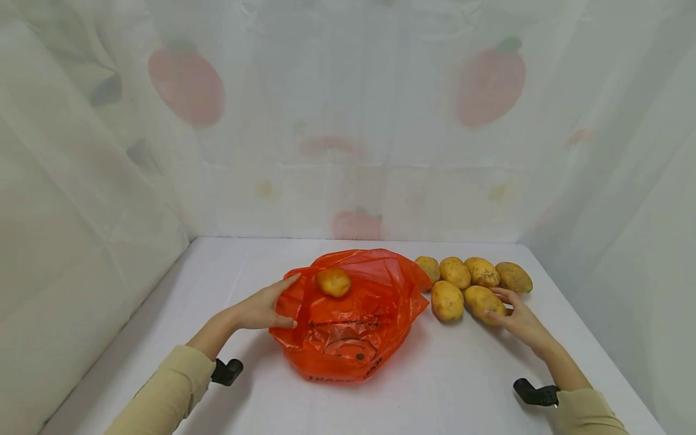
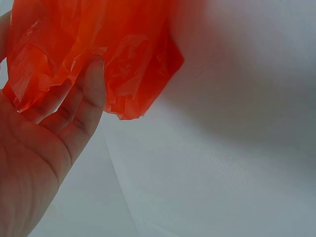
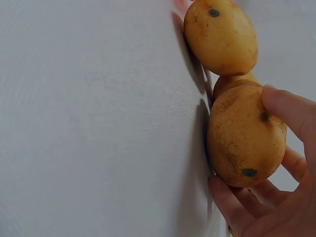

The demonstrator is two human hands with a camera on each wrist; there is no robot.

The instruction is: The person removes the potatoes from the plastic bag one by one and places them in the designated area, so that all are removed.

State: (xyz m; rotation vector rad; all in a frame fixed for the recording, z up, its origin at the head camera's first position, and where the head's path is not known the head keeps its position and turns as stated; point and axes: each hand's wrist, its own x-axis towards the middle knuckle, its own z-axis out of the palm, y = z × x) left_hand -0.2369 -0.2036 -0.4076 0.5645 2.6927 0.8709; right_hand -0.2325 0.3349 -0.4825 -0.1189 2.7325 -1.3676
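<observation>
A crumpled red plastic bag (image 1: 348, 314) lies with its mouth spread, and a potato (image 1: 334, 282) sits at its upper left part. At the bag's left edge, my left hand (image 1: 266, 307) touches the film with thumb and fingers spread wide. The left wrist view shows the long, fairly straight fingers (image 2: 89, 98) against the red film. On the right, my right hand (image 1: 523, 320) grips a potato (image 1: 484, 304) at the front of a group, thumb on one side and fingers on the other. That potato (image 3: 244, 136) shows dark spots up close.
Beside the gripped potato lies another potato (image 1: 447, 301), near the bag's right edge. Several more potatoes (image 1: 482, 272) form a row behind them. A white cloth covers the table (image 1: 435, 386); pale printed curtains (image 1: 348, 121) hang behind and at both sides.
</observation>
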